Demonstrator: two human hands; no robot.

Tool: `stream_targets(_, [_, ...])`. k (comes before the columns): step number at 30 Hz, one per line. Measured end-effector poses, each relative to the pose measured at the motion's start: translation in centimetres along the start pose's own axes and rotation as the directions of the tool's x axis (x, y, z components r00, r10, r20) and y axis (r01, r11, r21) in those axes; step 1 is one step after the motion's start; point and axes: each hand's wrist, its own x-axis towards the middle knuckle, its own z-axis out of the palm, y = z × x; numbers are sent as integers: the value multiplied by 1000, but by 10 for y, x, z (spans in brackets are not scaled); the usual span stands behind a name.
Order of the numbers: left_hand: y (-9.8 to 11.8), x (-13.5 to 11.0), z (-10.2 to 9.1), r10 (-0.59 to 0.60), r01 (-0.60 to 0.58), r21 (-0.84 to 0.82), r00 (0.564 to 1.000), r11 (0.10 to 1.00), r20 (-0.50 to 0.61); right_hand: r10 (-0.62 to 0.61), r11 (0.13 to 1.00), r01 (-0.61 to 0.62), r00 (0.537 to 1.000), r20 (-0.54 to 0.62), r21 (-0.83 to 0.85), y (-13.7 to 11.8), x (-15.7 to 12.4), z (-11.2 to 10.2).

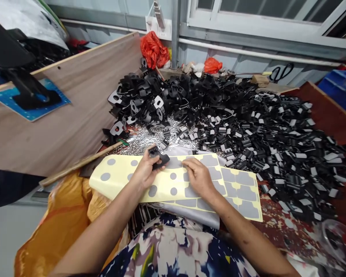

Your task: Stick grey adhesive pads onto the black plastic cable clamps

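Note:
My left hand [147, 166] is closed round a black plastic part [159, 157] with a curved, flared end, holding it just above the sticker sheet. Over the same sheet, my right hand [196, 175] has its fingertips pinched together beside a grey patch; whatever is between them is too small to make out. The pale yellow sticker sheet [165, 184] carries grey round and squarish stickers and lies across my lap. Beneath its right end another sticker sheet [248, 192] shows larger grey stickers.
Heaps of black plastic parts [276, 134] cover the bench, some with grey pads. Small silvery metal pieces [150, 136] lie in front of them. A wooden stick [83, 163] and a wooden board [75, 96] are at left; a clear tub [334, 238] is at lower right.

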Motion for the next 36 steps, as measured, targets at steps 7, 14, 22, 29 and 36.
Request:
stream_targets(7, [-6, -1, -5, -36, 48, -116, 994, 992, 103, 117, 988, -128, 986, 119, 88, 1, 2, 11])
stream_targets(14, [-3, 3, -7, -6, 10, -119, 999, 993, 36, 42, 756, -358, 862, 506, 548, -4, 2, -36])
stream_targets(22, [0, -41, 19, -53, 106, -120, 925, 987, 376, 190, 878, -138, 979, -69, 459, -28, -2, -17])
stream_targets(29, [-10, -46, 30, -64, 124, -108, 895, 986, 442, 163, 900, -114, 983, -80, 420, -32, -1, -9])
stream_targets(36, [-9, -48, 29, -82, 161, -143, 892, 977, 444, 159, 911, -100, 980, -117, 400, -30, -4, -4])
